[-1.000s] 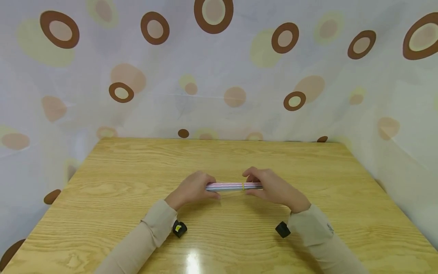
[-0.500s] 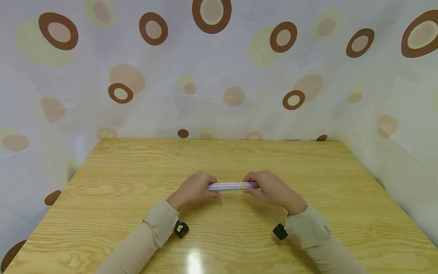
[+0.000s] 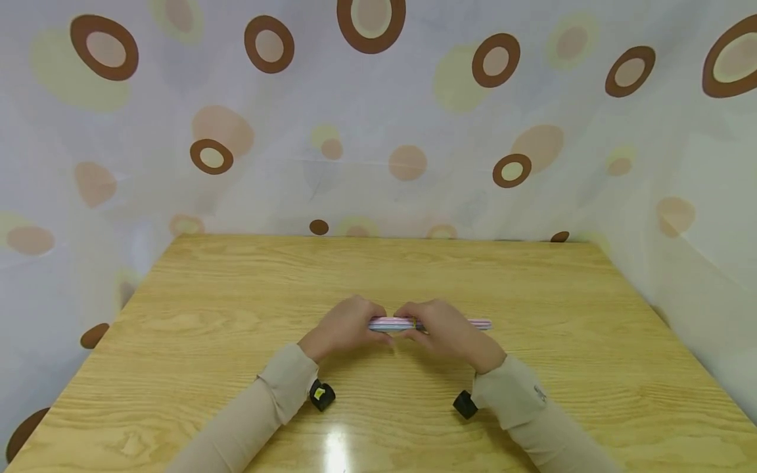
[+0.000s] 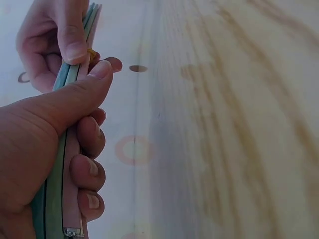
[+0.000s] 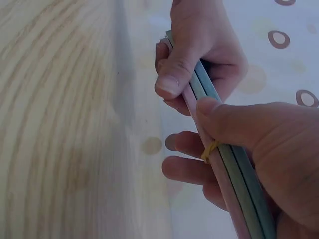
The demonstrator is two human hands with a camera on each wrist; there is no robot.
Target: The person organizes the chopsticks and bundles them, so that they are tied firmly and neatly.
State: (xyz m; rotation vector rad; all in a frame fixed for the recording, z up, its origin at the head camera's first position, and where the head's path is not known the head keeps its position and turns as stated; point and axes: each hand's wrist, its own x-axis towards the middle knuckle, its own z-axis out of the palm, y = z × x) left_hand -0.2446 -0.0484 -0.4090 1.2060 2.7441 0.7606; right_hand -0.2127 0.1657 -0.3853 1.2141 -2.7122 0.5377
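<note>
A bundle of slim, flat pastel sticks (image 3: 391, 324) in pink, green and blue lies level between my hands, above the table. My left hand (image 3: 345, 327) grips its left part, thumb along the top and fingers curled beneath, as the left wrist view shows. Close beside it, my right hand (image 3: 452, 334) holds the bundle around its middle with thumb and fingers. A yellow rubber band (image 5: 211, 150) wraps the sticks at the right hand's fingers. Beyond that hand the bundle's right end sticks out. A small shiny metal piece (image 4: 74, 232) shows on the pink stick.
The wooden table (image 3: 266, 276) reaches back to a hanging cloth (image 3: 355, 190) with brown and yellow spots, which also runs along both sides. Black wrist cameras (image 3: 322, 395) are strapped under both cuffs.
My right hand has slid left along the bundle, toward the left hand and over the rubber band, so the right end now sticks out. The left hand has shifted slightly right.
</note>
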